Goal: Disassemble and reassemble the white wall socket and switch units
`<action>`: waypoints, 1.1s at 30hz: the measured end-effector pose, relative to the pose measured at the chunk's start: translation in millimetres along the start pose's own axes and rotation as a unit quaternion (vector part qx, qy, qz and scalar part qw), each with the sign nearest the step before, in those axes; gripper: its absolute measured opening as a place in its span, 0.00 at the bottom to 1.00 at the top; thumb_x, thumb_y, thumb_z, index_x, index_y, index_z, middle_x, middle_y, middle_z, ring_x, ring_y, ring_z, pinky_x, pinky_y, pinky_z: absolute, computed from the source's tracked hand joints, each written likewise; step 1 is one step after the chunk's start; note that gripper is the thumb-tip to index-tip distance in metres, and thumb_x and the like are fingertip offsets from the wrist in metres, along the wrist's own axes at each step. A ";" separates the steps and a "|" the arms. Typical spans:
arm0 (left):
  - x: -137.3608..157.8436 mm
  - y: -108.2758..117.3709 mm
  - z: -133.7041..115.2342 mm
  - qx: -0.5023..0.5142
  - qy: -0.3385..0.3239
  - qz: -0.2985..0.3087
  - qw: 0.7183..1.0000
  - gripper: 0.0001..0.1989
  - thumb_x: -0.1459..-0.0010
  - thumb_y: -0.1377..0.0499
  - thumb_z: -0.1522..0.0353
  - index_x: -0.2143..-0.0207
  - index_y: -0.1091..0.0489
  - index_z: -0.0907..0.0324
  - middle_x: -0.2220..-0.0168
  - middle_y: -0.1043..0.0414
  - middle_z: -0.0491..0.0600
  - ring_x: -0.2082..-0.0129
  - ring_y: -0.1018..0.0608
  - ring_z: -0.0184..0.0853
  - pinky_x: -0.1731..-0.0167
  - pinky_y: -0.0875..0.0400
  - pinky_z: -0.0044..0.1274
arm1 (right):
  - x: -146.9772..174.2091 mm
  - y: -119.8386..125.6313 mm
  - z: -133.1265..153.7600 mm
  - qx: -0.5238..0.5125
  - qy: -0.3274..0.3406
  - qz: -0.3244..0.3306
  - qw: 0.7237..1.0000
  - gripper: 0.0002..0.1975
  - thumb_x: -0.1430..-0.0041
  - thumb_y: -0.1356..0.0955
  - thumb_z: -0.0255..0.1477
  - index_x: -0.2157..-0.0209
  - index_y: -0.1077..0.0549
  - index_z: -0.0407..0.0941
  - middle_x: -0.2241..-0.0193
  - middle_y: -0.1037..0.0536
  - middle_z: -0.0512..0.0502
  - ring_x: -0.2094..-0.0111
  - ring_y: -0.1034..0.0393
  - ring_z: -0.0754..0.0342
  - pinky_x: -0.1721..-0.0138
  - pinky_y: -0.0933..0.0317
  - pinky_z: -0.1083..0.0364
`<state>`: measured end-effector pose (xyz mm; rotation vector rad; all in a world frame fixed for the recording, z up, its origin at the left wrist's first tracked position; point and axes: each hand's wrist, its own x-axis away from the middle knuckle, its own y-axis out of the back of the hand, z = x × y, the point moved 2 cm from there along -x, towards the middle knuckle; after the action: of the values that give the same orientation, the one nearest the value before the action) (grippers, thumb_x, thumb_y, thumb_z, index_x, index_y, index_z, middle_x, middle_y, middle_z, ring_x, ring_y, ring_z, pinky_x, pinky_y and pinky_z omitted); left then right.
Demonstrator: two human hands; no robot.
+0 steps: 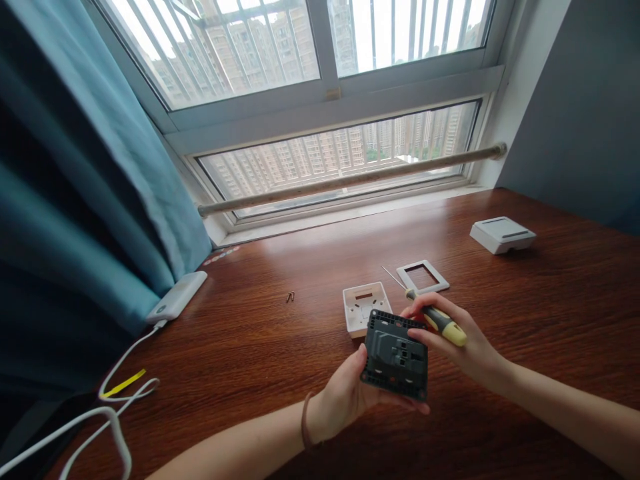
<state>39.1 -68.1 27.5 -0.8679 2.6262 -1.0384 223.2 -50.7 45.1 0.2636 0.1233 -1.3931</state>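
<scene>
My left hand (345,393) is closed around the lower left edge of a black wall socket module (397,357), its back face with small slots turned up. In my right hand (463,333) lies a screwdriver (440,323) with a yellow and grey handle, its thin shaft pointing up and left. The fingers of that hand also touch the module's upper right edge. Just behind the module sits an open white mounting box (360,310), partly covered by it. A white square frame (435,277) lies flat beyond the screwdriver. Two small screws (290,297) rest on the wood to the left.
Far right on the wooden table (250,353) stands another white box with a panel (503,233). At left, a white power bank (177,297) with a white cable (117,360) and yellow tie lies beside the blue curtain (165,200). A window with a rail (350,180) borders the back.
</scene>
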 end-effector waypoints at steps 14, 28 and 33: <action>1.6 -6.6 -13.0 -0.045 0.028 0.036 0.998 0.35 0.49 0.47 0.49 0.47 0.39 0.65 0.50 0.34 0.62 0.50 0.32 0.49 0.46 0.48 0.42 | -4.9 -3.4 -7.4 -0.159 -0.051 -0.011 0.986 0.13 0.50 0.30 0.25 0.64 0.38 0.47 0.67 0.31 0.52 0.65 0.34 0.59 0.64 0.41 0.60; -3.2 2.9 -13.7 -0.203 -0.075 -0.054 0.975 0.43 0.64 0.33 0.56 0.46 0.42 0.58 0.44 0.43 0.58 0.45 0.38 0.51 0.45 0.47 0.40 | -1.3 1.1 9.5 -0.135 0.066 0.152 0.977 0.05 0.43 0.36 0.28 0.63 0.36 0.46 0.68 0.29 0.46 0.64 0.33 0.52 0.59 0.39 0.49; 6.6 9.9 -8.8 -0.354 -0.113 -0.092 0.924 0.42 0.59 0.33 0.63 0.44 0.50 0.55 0.45 0.43 0.57 0.46 0.36 0.47 0.47 0.42 0.39 | -0.6 1.3 12.7 -0.096 0.085 0.147 0.981 0.06 0.43 0.36 0.25 0.62 0.35 0.47 0.66 0.28 0.45 0.57 0.33 0.50 0.55 0.40 0.48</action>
<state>26.0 -61.3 27.6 -1.2926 2.7521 0.0441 223.5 -53.1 57.6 0.2290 0.3452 -1.0556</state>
